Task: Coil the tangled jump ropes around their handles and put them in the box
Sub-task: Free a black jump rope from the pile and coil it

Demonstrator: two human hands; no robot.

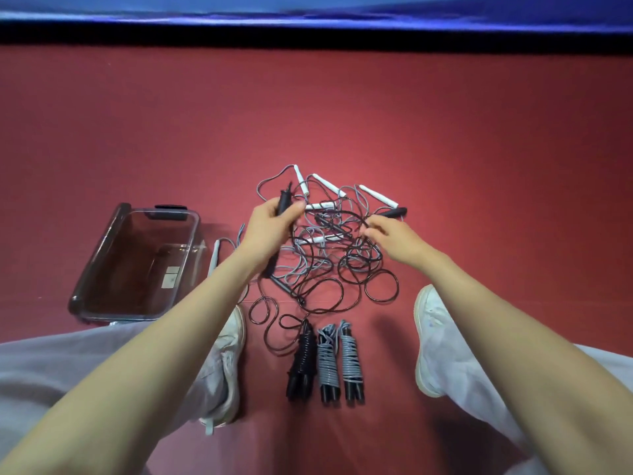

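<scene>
Nearest, short of the tangle of ropes point(329, 262), three coiled ropes point(327, 363) lay side by side on the red floor point(479, 149), between two white shoes point(226, 365). Over the tangle's left edge, the left hand point(267, 231) gripped a black handle point(283, 200). Over its right edge, the right hand point(390, 238) pinched a black cord point(342, 213) in its fingertips. Left of the tangle stood the clear box point(97, 255), holding no rope. White handles point(378, 195) lay at the tangle's far side.
</scene>
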